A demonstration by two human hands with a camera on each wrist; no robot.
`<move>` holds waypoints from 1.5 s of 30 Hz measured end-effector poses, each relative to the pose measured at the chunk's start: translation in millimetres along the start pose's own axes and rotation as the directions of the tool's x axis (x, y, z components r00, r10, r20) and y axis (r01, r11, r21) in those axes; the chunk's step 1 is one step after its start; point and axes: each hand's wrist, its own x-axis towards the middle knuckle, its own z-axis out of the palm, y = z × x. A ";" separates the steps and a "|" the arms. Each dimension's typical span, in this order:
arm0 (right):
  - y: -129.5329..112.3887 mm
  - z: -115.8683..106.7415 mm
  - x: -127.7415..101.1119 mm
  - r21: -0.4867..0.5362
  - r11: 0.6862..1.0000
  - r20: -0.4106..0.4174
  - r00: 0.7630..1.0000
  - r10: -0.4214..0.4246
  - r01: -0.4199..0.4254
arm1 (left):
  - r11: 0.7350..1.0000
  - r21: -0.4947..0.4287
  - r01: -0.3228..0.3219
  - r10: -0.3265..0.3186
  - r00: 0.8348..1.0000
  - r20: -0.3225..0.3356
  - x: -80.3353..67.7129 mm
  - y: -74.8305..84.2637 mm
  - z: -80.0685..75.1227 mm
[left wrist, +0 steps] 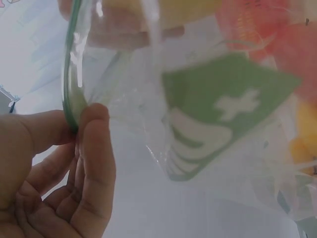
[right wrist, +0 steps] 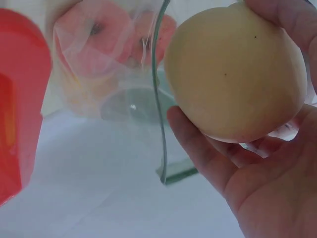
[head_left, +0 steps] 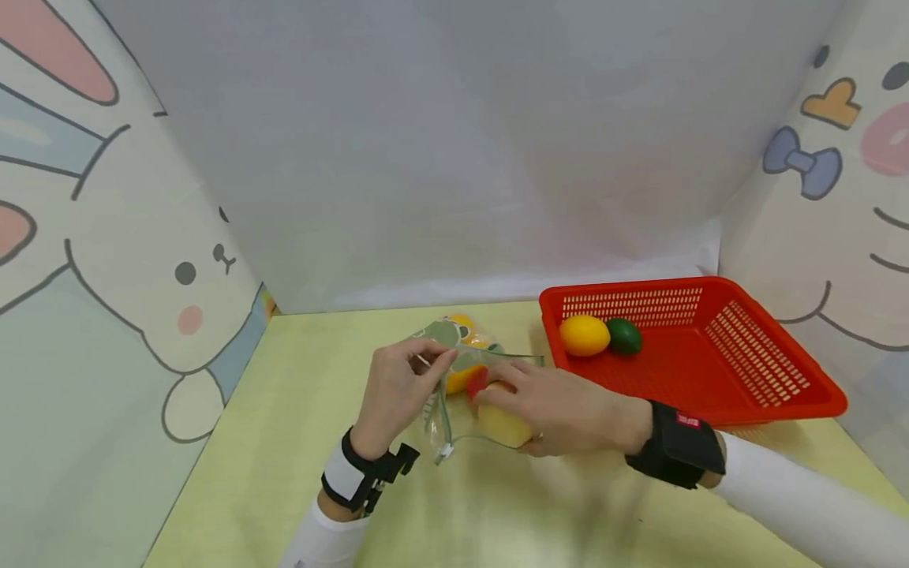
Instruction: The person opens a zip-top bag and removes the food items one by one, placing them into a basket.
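My left hand [head_left: 401, 386] pinches the green-edged rim of a clear zip bag [left wrist: 208, 119] between thumb and fingertips. The bag has a green print, and its mouth gapes toward me with a white slider [head_left: 445, 451] at the near corner. In my right hand [head_left: 568, 410] is a pale yellow round fruit [right wrist: 235, 74], gripped by thumb and fingers right at the bag's mouth. Behind the clear plastic lie red fruits [right wrist: 94, 37] and a yellow-orange fruit [head_left: 461, 381]; the bag and my hands partly hide them.
A red plastic basket [head_left: 639, 286] with lattice walls stands to the right, behind my right forearm. Inside it, at the left end, are a yellow lemon-like fruit [head_left: 585, 336] and a dark green fruit [head_left: 624, 337]. Light walls with cartoon prints border the yellow table [head_left: 298, 473].
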 end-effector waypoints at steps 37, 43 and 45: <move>226.3 12.5 -106.2 0.087 0.757 0.190 0.757 0.625 -0.647 | 1.000 0.005 -0.002 0.002 1.000 0.000 -1.2 -0.1 0.3; 243.0 33.1 -109.4 0.020 0.740 0.232 0.723 0.651 -0.673 | 1.000 -0.006 0.001 -0.001 1.000 0.007 -1.5 0.2 0.5; 247.1 39.3 -108.9 0.015 0.737 0.237 0.719 0.654 -0.675 | 1.000 -0.008 0.002 -0.002 1.000 0.009 -1.4 0.2 0.6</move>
